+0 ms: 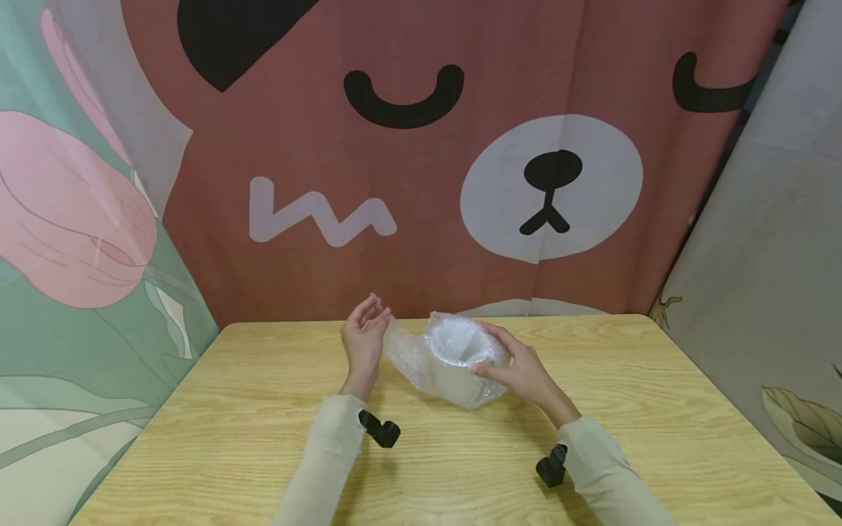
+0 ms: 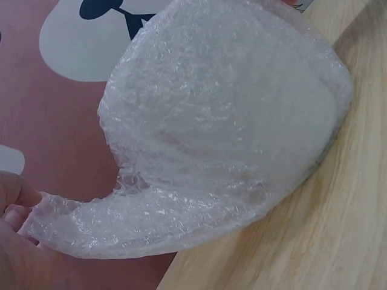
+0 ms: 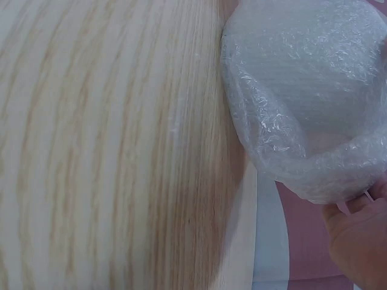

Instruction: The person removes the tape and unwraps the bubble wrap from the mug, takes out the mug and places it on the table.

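Note:
A rounded bundle (image 1: pixel 460 381) of clear bubble wrap stands on the wooden table, with something pale and smooth showing through the layers. The wrap has a wide hollow at its top. My right hand (image 1: pixel 526 371) grips the bundle from the right, thumb at the near side of the rim and fingers round the far side. From the bundle's left side a loose tail of bubble wrap (image 2: pixel 133 225) stretches out, and my left hand (image 2: pixel 18 244) pinches its end. What lies inside is mostly hidden by the wrap.
The light wooden table (image 1: pixel 230 424) ends at a hanging cloth (image 1: pixel 296 277) printed with a bear's face. More printed cloth hangs at the left and right. A small black camera mount sits on each sleeved wrist.

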The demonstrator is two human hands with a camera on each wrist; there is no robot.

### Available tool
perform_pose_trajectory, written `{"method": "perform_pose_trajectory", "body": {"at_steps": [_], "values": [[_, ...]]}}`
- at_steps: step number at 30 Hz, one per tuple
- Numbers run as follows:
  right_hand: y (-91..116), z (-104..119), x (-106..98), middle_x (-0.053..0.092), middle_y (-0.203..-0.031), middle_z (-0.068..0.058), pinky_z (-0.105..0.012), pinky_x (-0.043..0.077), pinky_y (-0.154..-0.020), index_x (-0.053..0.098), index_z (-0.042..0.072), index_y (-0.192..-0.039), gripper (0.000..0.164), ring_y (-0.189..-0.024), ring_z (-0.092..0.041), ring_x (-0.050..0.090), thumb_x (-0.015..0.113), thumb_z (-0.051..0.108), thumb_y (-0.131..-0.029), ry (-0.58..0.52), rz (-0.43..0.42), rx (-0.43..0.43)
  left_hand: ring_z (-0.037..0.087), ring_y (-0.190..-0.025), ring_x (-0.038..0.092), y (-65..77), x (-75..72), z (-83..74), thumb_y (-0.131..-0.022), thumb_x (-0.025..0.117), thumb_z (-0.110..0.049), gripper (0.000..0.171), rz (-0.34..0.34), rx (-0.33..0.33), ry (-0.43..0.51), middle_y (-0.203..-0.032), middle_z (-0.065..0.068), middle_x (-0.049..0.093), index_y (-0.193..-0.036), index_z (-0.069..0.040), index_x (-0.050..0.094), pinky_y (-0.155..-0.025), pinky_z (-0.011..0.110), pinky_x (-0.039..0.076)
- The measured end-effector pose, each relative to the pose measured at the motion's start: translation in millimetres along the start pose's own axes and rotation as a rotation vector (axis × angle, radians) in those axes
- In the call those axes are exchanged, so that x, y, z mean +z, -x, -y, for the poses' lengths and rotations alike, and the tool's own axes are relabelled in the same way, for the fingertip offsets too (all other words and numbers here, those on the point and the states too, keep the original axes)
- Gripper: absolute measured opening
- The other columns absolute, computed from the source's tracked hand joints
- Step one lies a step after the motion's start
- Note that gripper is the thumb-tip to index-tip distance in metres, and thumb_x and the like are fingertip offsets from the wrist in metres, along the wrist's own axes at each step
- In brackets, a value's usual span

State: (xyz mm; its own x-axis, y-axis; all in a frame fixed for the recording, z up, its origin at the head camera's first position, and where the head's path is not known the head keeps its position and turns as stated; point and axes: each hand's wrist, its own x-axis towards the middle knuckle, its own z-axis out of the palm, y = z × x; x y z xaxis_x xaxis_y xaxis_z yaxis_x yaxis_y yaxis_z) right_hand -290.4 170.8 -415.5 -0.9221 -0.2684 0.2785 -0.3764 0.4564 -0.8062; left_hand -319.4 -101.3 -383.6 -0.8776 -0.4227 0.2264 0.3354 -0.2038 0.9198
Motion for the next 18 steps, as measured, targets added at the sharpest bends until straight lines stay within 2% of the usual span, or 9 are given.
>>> {"method": "perform_pose_trajectory", "body": {"at_steps": [11, 18], "values": [[0, -2, 1, 0.042, -0.148, -0.005, -0.058, 0.041, -0.097, 0.041, 0.036, -0.145, 0.080, -0.129, -0.033, 0.043, 0.079, 0.048, -0.076, -0.002, 0.001, -0.007, 0.035, -0.100, 0.066, -1.0, -9.4, 6.9, -0.082, 0.060, 0.023, 0.043, -0.051, -0.016, 0.037, -0.110, 0.017, 0.065, -0.119, 0.003, 0.064, -0.079, 0.026, 0.055], [1, -1, 1, 0.043, -0.147, -0.005, -0.057, 0.043, -0.096, 0.041, 0.037, -0.145, 0.079, -0.127, -0.033, 0.045, 0.080, 0.047, -0.077, -0.005, 0.002, -0.013, 0.021, -0.090, 0.069, -2.4, -13.2, 12.7, -0.080, 0.060, 0.025, 0.041, -0.090, -0.013, 0.089, -0.107, 0.017, 0.066, -0.117, 0.008, 0.064, -0.077, 0.025, 0.056]]}}
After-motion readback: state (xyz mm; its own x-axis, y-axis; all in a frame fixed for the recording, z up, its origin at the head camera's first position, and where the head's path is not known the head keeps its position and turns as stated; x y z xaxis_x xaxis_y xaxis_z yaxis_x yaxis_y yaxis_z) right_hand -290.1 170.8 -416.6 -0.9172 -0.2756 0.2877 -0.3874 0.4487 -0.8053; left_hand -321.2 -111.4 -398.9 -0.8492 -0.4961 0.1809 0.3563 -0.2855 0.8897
